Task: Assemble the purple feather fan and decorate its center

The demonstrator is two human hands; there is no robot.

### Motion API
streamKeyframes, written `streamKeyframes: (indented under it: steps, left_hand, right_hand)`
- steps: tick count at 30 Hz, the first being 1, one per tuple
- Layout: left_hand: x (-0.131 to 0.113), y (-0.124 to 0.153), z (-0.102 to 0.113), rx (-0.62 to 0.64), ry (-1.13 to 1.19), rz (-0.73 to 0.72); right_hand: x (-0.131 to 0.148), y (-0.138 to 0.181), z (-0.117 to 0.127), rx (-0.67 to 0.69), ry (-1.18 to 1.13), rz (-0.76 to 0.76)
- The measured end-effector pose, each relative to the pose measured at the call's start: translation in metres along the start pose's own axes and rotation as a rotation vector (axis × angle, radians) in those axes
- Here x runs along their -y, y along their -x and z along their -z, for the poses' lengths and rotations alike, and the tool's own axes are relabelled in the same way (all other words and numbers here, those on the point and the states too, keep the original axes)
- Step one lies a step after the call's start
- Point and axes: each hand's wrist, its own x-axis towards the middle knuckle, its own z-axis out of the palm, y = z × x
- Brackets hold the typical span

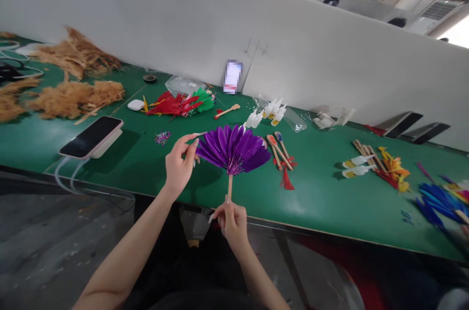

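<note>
A purple feather fan (236,150) stands spread in front of me above the table's near edge, with glittery bits at the base of its feathers and a thin wooden handle. My right hand (233,222) pinches the lower end of that handle between thumb and fingers. At the fan's left edge, my left hand (181,162) has its thumb and curled fingers on the outer feather tips, the index finger reaching along the top. Just right of the fan lie wooden sticks with painted heads (280,146) and a red tassel (287,179).
The green table (315,202) carries glue bottles (273,110), red feathers (172,105), green feathers (202,101), purple sequins (163,138), and brown fibre (76,97). A phone on a power bank (91,138) lies left; blue feathers (437,200) lie far right. A pale partition (164,22) rises behind.
</note>
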Motion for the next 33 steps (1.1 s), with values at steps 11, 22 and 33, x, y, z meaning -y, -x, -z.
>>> streamKeyframes:
  steps: [11, 22, 33]
  left_hand:
    - [-0.003, 0.004, 0.002, -0.034, -0.017, 0.017]
    - [-0.005, 0.006, 0.002, -0.057, -0.002, 0.025]
    - [-0.004, 0.011, 0.002, -0.080, 0.036, 0.029]
  right_hand:
    - [0.003, -0.001, -0.003, -0.007, 0.052, -0.029]
    - [0.002, -0.002, -0.003, -0.002, 0.012, -0.040]
    - [0.002, -0.003, -0.003, -0.004, 0.017, -0.024]
